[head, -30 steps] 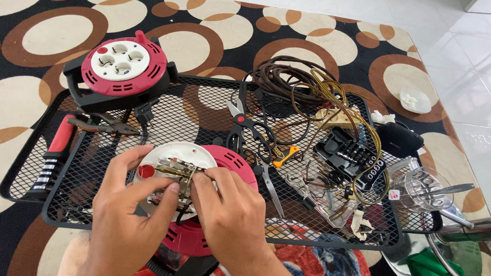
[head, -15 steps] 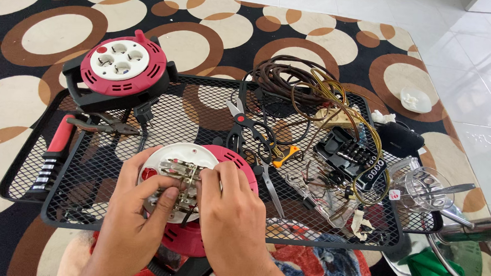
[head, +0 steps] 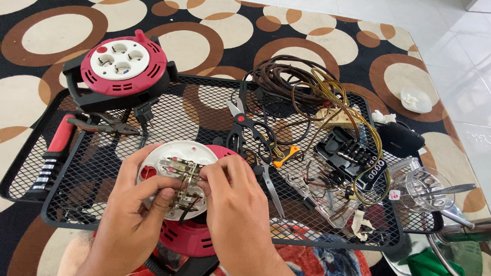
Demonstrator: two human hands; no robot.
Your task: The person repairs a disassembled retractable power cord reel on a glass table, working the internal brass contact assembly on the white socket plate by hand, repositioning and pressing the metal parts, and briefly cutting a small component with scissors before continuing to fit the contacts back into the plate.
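hands both pinch the metal contacts (head: 183, 180) on the opened white socket plate (head: 168, 161) at lower centre, left hand (head: 135, 216) and right hand (head: 236, 205) gripping, its red reel (head: 187, 236) lidless beneath, wiring unfinished.

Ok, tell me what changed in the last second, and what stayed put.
Little changed. Both hands stayed on the opened white socket plate: the right hand slid slightly further over its metal contacts, and the left hand kept gripping the plate's left edge. Nothing was let go. The closed red cable reel, pliers and scissors lie unmoved.
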